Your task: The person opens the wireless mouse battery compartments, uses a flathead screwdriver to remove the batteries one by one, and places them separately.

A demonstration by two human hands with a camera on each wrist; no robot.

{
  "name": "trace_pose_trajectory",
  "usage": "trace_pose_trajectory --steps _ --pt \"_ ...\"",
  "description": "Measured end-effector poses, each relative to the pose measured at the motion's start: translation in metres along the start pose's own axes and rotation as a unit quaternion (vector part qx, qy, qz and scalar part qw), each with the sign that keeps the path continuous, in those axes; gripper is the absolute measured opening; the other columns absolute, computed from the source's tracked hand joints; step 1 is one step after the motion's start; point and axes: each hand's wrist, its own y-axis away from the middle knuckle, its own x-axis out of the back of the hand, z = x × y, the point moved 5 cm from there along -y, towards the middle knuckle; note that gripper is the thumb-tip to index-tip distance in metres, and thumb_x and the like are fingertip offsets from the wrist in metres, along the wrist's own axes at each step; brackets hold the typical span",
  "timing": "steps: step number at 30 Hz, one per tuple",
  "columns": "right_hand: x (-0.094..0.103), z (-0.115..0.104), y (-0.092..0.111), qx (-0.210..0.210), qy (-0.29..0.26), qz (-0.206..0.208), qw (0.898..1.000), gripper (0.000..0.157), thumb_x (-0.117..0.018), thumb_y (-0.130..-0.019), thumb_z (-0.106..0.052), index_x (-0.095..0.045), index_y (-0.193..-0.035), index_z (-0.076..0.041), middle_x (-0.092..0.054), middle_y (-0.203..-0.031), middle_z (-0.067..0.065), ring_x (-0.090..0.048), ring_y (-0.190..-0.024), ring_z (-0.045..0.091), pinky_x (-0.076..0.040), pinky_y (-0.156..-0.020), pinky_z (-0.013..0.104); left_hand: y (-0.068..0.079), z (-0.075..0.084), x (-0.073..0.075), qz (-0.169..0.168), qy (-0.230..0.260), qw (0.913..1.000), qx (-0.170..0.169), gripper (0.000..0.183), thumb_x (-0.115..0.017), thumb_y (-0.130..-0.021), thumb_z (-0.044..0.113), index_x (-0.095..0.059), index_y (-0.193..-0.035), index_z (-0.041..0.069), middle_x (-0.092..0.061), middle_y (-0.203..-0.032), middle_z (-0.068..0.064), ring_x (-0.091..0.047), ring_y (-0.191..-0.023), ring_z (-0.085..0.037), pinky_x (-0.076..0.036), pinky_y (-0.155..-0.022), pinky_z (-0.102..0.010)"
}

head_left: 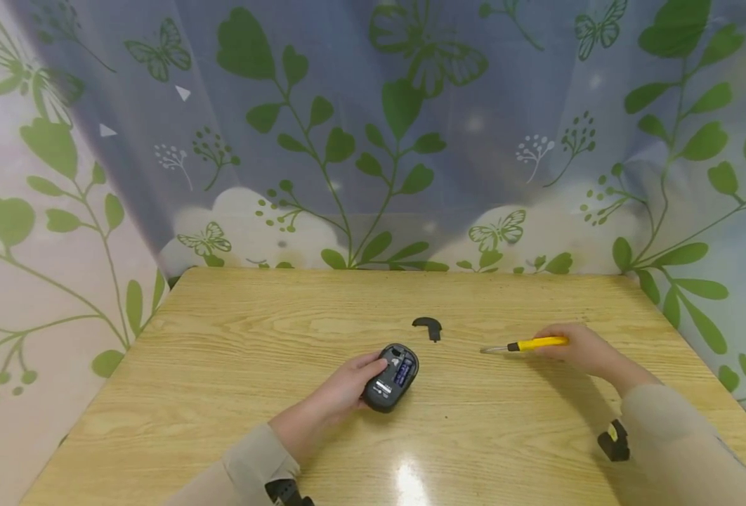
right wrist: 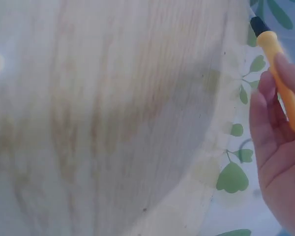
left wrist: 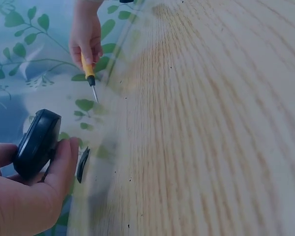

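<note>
A black computer mouse (head_left: 390, 378) is held above the table by my left hand (head_left: 346, 385), thumb on one edge and fingers beneath. Its underside faces up, and the open compartment shows a dark blue battery (head_left: 402, 372). In the left wrist view the mouse (left wrist: 38, 143) appears edge-on between thumb and fingers. My right hand (head_left: 575, 346) grips the yellow handle of a screwdriver (head_left: 540, 343), whose metal shaft points left. The right wrist view shows the handle (right wrist: 280, 73) between thumb and fingers. Beyond the mouse lies a curved black cover (head_left: 430, 327).
The wooden table (head_left: 253, 330) reaches back to a curtain (head_left: 360, 140) printed with leaves and butterflies. More of this cloth hangs at both sides. Black straps (head_left: 614, 441) sit at the wrists.
</note>
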Motion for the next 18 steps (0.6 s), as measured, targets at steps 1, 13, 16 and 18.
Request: trace_pose_trajectory --steps 1,13,16,18 --pt "0.000 0.000 0.001 -0.002 -0.013 -0.001 1.000 0.036 -0.064 -0.089 -0.023 -0.062 -0.112 0.005 -0.061 -0.102 0.015 -0.058 -0.085 0.021 -0.051 -0.069 0.034 0.000 0.000 0.000 0.000 0.000 1.0000 0.002 0.055 -0.043 -0.100 0.026 -0.027 -0.143 -0.005 -0.050 -0.127 -0.023 -0.060 -0.095 -0.019 -0.053 -0.078 -0.038" --pt "-0.003 -0.002 0.010 -0.071 -0.275 0.012 0.959 0.058 -0.058 -0.093 -0.030 -0.041 -0.131 0.011 -0.055 -0.118 0.019 -0.061 -0.096 0.006 -0.049 -0.085 0.023 0.003 0.004 -0.002 -0.027 0.016 0.9995 0.009 0.050 -0.040 -0.101 0.027 -0.030 -0.147 0.011 -0.047 -0.129 -0.024 -0.063 -0.094 -0.038 -0.053 -0.077 -0.043" --pt "-0.006 -0.008 0.010 -0.050 -0.375 0.020 0.925 0.040 -0.056 -0.095 -0.021 -0.048 -0.125 0.005 -0.060 -0.112 0.007 -0.061 -0.097 0.004 -0.048 -0.086 0.021 0.003 0.005 -0.002 -0.040 0.005 0.9992 0.007 0.053 -0.047 -0.099 0.026 -0.029 -0.147 0.014 -0.042 -0.133 -0.025 -0.062 -0.095 -0.038 -0.053 -0.079 -0.043" --pt "-0.007 -0.014 0.010 -0.025 -0.431 0.019 0.902 0.027 -0.053 -0.096 -0.015 -0.051 -0.119 -0.001 -0.062 -0.109 -0.002 -0.060 -0.098 0.005 -0.047 -0.086 0.020 0.003 0.006 -0.002 -0.046 -0.012 0.9989 0.002 0.058 -0.053 -0.096 0.024 -0.028 -0.147 0.014 -0.040 -0.134 -0.024 -0.062 -0.095 -0.035 -0.053 -0.079 -0.042"
